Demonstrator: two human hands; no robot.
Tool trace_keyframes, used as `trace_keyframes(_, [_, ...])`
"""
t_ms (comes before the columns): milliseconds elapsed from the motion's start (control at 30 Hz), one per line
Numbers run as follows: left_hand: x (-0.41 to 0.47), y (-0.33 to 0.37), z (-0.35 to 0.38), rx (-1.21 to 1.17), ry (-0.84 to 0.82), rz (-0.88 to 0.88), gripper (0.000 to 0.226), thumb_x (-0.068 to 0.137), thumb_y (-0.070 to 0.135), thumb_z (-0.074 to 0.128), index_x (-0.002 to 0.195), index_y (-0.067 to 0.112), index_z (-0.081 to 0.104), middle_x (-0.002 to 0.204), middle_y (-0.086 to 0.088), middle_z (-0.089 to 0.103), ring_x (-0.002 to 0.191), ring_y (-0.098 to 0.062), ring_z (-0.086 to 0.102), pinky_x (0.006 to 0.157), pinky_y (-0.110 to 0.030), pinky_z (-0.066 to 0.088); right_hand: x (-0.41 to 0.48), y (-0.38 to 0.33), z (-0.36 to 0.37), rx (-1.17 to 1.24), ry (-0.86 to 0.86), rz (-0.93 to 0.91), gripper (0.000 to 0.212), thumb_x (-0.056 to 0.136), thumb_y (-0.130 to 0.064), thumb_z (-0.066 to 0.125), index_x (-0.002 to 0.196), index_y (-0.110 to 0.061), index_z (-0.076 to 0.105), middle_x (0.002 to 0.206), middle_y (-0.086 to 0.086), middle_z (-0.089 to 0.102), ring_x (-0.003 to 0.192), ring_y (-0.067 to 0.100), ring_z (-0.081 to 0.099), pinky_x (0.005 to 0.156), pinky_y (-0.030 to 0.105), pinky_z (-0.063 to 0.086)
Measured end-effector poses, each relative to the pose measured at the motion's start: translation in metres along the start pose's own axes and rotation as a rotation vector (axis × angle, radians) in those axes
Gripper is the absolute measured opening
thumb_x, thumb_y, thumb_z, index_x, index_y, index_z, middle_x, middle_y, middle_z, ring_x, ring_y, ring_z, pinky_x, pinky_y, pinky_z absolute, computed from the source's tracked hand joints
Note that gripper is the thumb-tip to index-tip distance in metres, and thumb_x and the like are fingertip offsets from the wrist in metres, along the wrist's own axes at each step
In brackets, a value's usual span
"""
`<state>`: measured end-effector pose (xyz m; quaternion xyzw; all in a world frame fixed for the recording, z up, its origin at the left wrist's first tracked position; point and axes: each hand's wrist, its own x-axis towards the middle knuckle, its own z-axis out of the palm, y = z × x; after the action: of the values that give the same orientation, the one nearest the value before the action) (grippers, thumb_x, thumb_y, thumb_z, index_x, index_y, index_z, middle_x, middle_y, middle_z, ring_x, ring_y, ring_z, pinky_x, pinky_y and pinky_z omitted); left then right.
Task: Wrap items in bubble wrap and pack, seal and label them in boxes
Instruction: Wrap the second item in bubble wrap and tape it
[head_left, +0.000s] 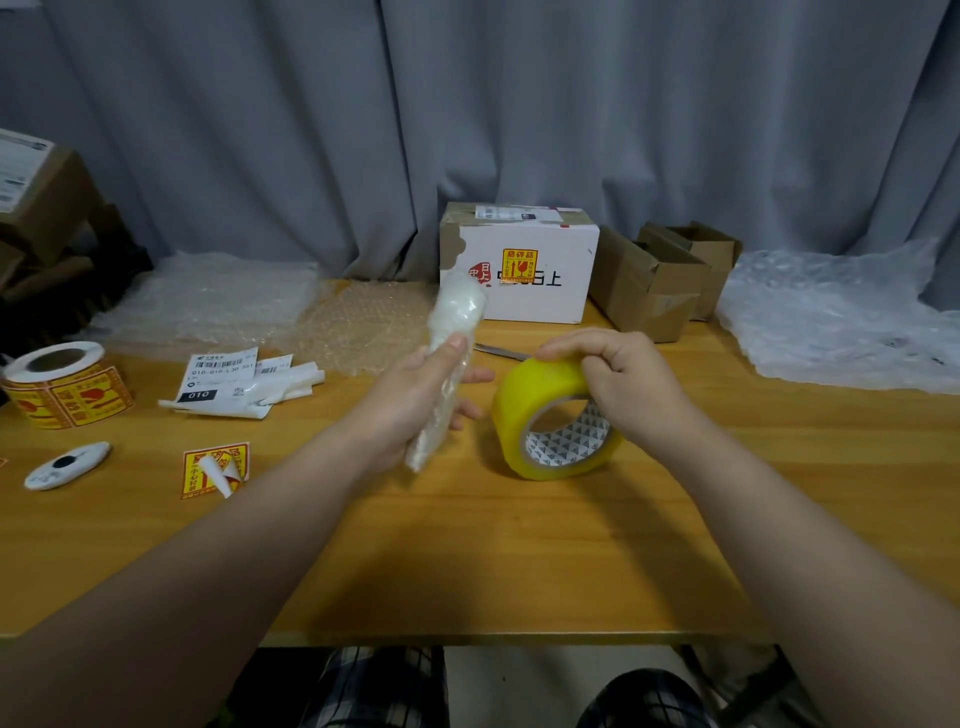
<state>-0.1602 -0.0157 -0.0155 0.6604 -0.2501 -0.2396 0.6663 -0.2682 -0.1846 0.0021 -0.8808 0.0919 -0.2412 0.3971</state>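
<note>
One box done, one item wrapped.
Your white box (519, 291) looks sealed and labelled; your right hand (628, 384) grips the tape roll (524, 410) on the table (467, 545), your left hand (410, 402) holds the wrapped bundle (460, 306), not yet boxed.

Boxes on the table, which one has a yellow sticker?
The white box at the back, in the middle. The brown boxes right of it show no yellow sticker.

Left hand (415, 400) at frame centre, fingers curled, thumb up, right hand (623, 384) right of centre, fingers curled, both forearms extended forward.
</note>
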Motion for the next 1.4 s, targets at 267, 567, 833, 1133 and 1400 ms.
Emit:
trace_keyframes(267, [-0.006,-0.002,0.023,0.047,-0.082,-0.065,0.043,0.095,0.048,0.041,0.12,0.013,0.047,0.065,-0.007,0.064,0.049,-0.017,0.059,0.046,-0.026,0.05,0.004,-0.015,-0.021,0.061,-0.263,-0.01,0.047,0.092,0.006,0.043,0.12,-0.025,0.064,0.122,-0.004,0.061,0.115,0.004,0.053,0.091,0.018,0.045])
trace_keyframes(567, [-0.003,-0.001,0.023,0.261,-0.029,0.024,0.041,0.096,0.048,0.04,0.108,0.01,0.051,0.057,-0.005,0.059,0.044,-0.014,0.057,0.042,-0.023,0.046,0.013,-0.02,-0.022,-0.053,-0.304,-0.038,0.024,0.088,-0.008,0.063,0.107,-0.022,0.066,0.112,-0.001,0.062,0.107,0.012,0.057,0.091,0.028,0.051])
trace_keyframes(833, [-0.005,0.002,0.035,0.214,0.046,0.028,0.04,0.097,0.048,0.039,0.106,0.012,0.05,0.065,-0.008,0.061,0.046,-0.014,0.061,0.044,-0.024,0.048,-0.002,-0.03,0.002,-0.532,0.056,0.002,0.046,0.081,-0.053,0.064,0.109,-0.016,0.066,0.106,-0.001,0.056,0.094,0.01,0.05,0.075,0.022,0.04])
trace_keyframes(1133, [-0.009,0.008,0.043,0.293,0.032,0.047,0.039,0.098,0.046,0.037,0.106,0.009,0.048,0.071,-0.009,0.059,0.04,-0.011,0.059,0.038,-0.021,0.043,0.002,-0.026,0.005,-0.496,0.249,0.046,0.017,0.097,-0.024,0.052,0.101,-0.01,0.062,0.101,0.002,0.055,0.086,0.012,0.043,0.072,0.024,0.031])
trace_keyframes(1400, [0.002,0.022,0.026,0.237,0.026,0.208,0.038,0.097,0.046,0.038,0.107,0.014,0.056,0.053,0.005,0.059,0.04,-0.009,0.055,0.04,-0.021,0.044,0.0,-0.037,0.004,-0.462,-0.021,-0.097,0.01,0.1,-0.023,0.044,0.091,-0.02,0.044,0.092,0.002,0.06,0.084,0.023,0.054,0.066,0.036,0.041])
